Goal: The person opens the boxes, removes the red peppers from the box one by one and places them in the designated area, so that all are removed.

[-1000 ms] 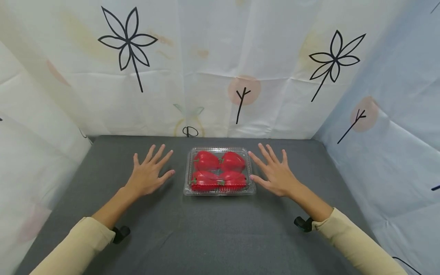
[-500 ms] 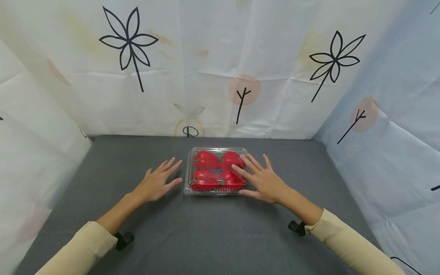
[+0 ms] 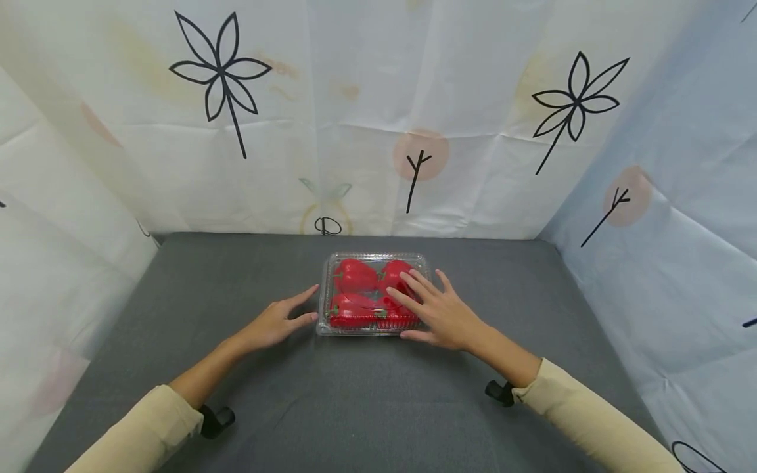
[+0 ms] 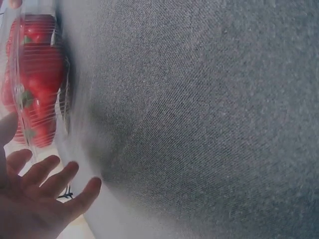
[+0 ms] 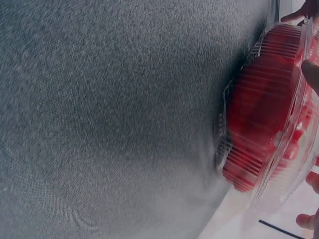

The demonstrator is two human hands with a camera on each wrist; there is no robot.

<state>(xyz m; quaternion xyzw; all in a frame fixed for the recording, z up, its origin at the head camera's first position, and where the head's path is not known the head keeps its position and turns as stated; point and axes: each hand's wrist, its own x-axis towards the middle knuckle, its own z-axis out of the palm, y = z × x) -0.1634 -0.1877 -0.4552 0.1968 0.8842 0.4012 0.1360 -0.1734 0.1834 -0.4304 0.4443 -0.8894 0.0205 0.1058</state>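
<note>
A clear plastic clamshell box (image 3: 349, 332) with several red bell peppers (image 3: 355, 276) inside lies closed on the grey table. My left hand (image 3: 269, 326) is at the box's left edge, index finger and thumb stretched toward it; whether they touch cannot be told. Spread over the right side of the lid is my right hand (image 3: 447, 316), its fingers covering part of the peppers on that side. In the left wrist view the left fingers (image 4: 62, 180) fan out beside the box. The right wrist view shows the ribbed box wall (image 5: 264, 99) with the right thumb (image 5: 312, 74) near the lid.
The grey cloth-covered table (image 3: 378, 401) surrounds the box. White printed curtains (image 3: 367, 85) close off the back and both sides. A black cable (image 3: 698, 453) lies at the lower right. Each wrist carries a small black camera.
My right hand has moved left, from beside the box to over its right part. The left hand has moved right to the box's left edge, its fingers now closer together. The box stays put.
</note>
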